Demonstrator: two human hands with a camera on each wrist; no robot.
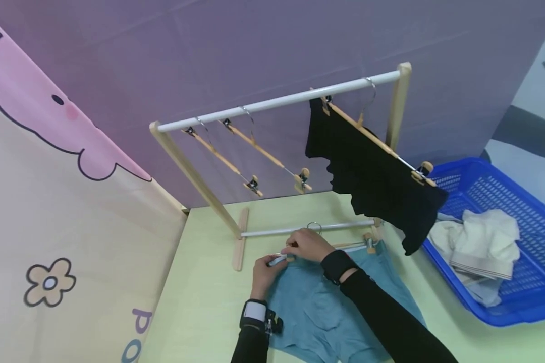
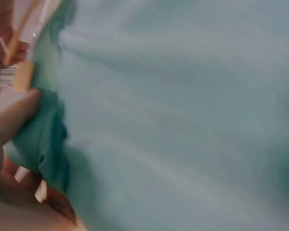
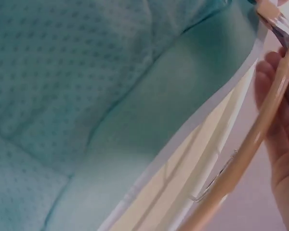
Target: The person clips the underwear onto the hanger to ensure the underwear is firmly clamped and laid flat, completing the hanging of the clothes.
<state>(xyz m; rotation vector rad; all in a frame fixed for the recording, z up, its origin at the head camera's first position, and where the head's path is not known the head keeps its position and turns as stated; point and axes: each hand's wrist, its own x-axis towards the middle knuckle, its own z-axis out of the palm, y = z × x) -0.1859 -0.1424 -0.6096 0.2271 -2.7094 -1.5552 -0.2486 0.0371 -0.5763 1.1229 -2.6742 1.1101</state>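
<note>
Teal, dot-textured shorts (image 1: 318, 315) lie creased, left grip (image 1: 264, 275) pinching their waistband (image 3: 149, 125), right grip (image 1: 310, 244) holding a hanger (image 3: 250, 154).

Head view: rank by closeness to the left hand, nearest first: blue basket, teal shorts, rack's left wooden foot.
1. Teal shorts: edge pinched in the left hand, the rest spreading to its right.
2. Rack's left wooden foot: just beyond the hand, slightly to its left.
3. Blue basket: far right, past the shorts.
</note>
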